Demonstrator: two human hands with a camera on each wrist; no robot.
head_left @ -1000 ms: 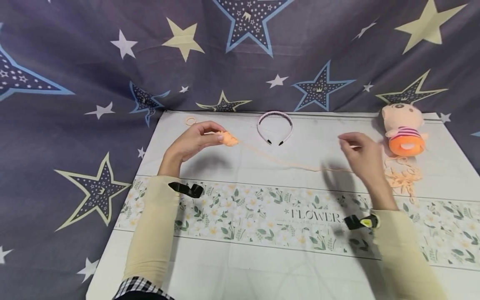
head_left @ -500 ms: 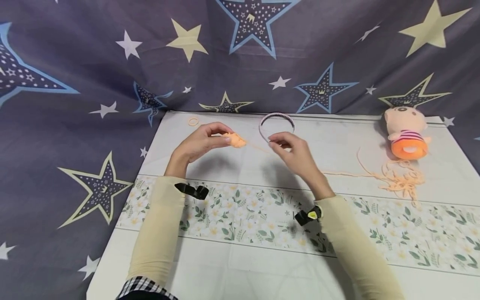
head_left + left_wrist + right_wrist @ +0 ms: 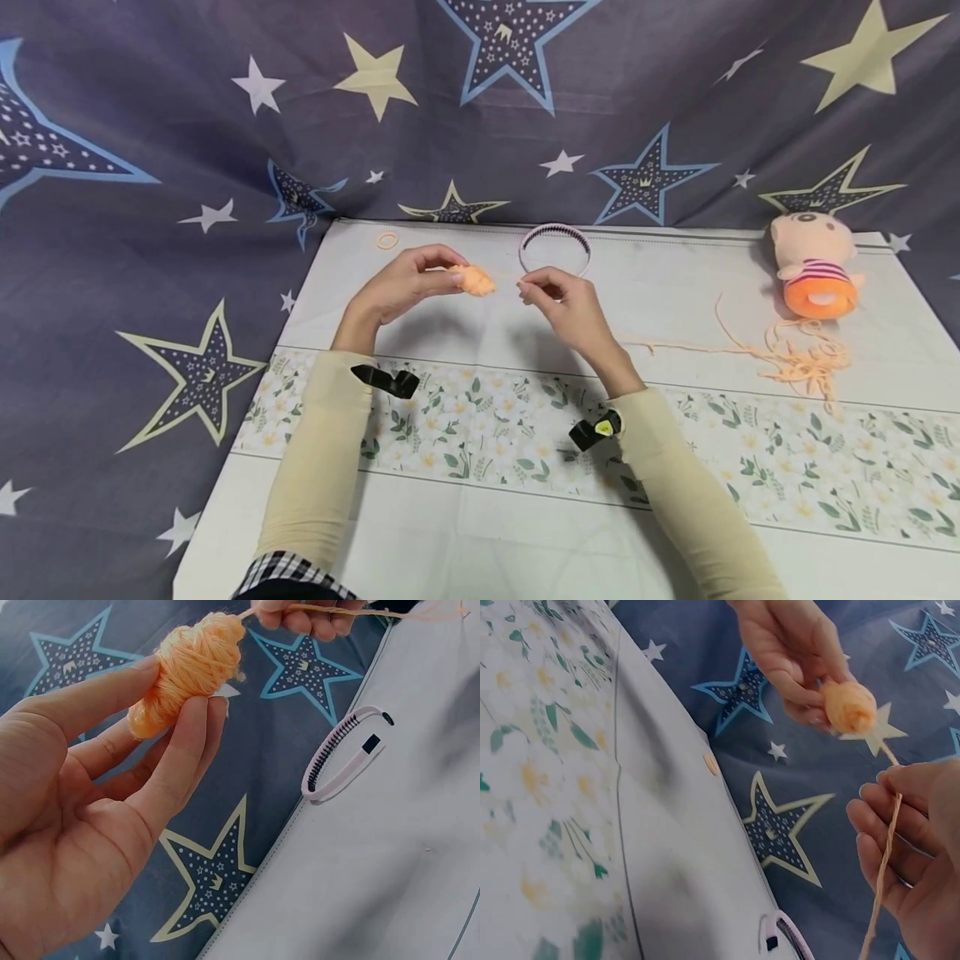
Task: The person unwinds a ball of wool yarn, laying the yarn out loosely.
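My left hand pinches a small wound ball of orange yarn between thumb and fingers, held above the table. A strand of yarn runs from the ball to my right hand, where thumb and forefinger pinch it close to the ball. Past that hand the strand trails right to a loose tangle of the same yarn on the table.
A pink headband with dark teeth lies behind my right hand. Near the back left is a thin orange ring. A plush doll lies at the back right. A starry cloth hangs behind the table.
My right hand has come left from near the tangle to close beside the ball, now pinching the strand there. The left hand keeps its hold on the ball and has shifted slightly right.
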